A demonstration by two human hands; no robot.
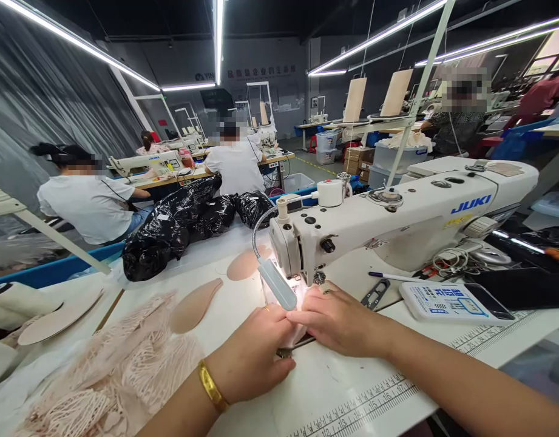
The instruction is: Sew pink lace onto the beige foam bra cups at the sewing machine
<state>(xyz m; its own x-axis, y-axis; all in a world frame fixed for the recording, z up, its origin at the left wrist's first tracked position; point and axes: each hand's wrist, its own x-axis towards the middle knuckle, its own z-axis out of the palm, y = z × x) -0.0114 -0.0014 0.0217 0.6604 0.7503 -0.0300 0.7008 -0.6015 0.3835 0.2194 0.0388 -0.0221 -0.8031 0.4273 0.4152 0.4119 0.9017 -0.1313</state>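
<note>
My left hand (258, 346) and my right hand (340, 318) meet under the head of a white JUKI sewing machine (352, 227). Between them a bit of pale pink fabric (295, 335) shows, mostly covered by my fingers. Both hands are closed, with fingertips pressed on that fabric near the needle area. A lit grey gooseneck lamp (277, 284) hangs just above my fingers and hides the needle. Left of my hands lie beige teardrop-shaped cup pads, a nearer one (195, 306) and a farther one (243, 264).
Pink lace fabric (124, 370) is heaped at left, with black plastic bags (170, 227) behind. Right of the machine's needle end lie thread snips (376, 294), a pen (392, 276) and a phone (456, 301). A ruler strip (370, 397) runs along the front edge. Several people work beyond.
</note>
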